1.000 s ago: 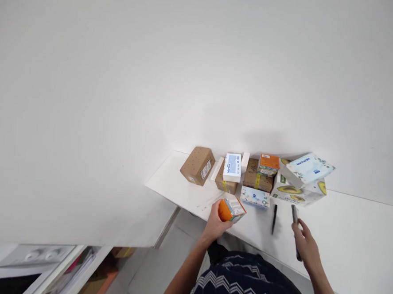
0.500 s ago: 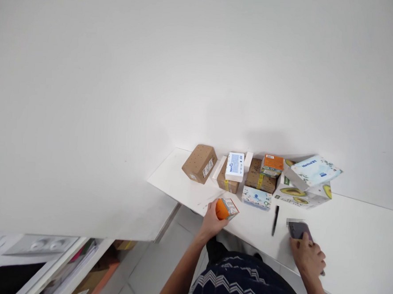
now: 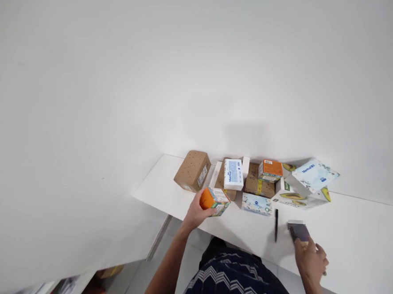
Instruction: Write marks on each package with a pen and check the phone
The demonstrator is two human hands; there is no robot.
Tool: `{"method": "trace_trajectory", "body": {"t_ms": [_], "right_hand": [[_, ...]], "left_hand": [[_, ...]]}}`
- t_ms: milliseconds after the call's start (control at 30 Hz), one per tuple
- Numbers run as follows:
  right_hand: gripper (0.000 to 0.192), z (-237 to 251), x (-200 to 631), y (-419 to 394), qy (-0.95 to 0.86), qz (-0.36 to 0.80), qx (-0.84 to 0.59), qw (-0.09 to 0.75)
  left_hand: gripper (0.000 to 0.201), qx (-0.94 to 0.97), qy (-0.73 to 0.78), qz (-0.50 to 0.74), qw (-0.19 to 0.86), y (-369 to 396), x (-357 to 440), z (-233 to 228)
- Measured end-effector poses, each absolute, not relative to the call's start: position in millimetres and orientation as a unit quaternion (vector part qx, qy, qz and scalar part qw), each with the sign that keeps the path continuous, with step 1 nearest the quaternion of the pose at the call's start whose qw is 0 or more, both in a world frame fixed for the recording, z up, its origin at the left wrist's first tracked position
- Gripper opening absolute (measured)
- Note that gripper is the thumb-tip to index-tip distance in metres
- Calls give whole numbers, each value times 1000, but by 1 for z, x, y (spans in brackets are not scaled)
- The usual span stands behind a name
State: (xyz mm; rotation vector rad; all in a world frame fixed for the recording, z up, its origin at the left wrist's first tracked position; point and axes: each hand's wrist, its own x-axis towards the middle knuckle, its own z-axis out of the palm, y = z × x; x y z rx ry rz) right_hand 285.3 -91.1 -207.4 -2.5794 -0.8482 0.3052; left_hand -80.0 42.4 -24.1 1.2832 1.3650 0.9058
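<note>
Left hand [image 3: 195,212] wrapped round small orange cardboard carton [image 3: 214,200], long axis pointing right toward box row; right hand [image 3: 310,259] fingers pressing flat dark phone [image 3: 299,232], well apart.

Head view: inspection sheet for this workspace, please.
Surface: white table against a white wall.
Job's things: small orange box, held above the table; dark phone, lying flat.
Clutter: perforated brown box, blue-white pack, avocado-print carton, black pen.
Grippers: left hand grips the orange box; right hand rests on the phone.
Cables: nothing seen.
Surroundings: lower shelf with papers, blurred.
</note>
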Motion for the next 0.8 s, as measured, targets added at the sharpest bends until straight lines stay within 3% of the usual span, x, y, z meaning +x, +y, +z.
{"method": "trace_trajectory", "body": {"t_ms": [267,467,800], "right_hand": [[56,-189,272,-65,-343,94,-890,284],[58,-180,267,-75,-302,140,-899,286],[59,-190,244,-93,-265,190,-907,268]], "left_hand": [[87,490,434,486,580,108,-32,-13],[84,601,461,460,465,143,-3,-54],[97,616,499,439,423,151,-18,-84]]}}
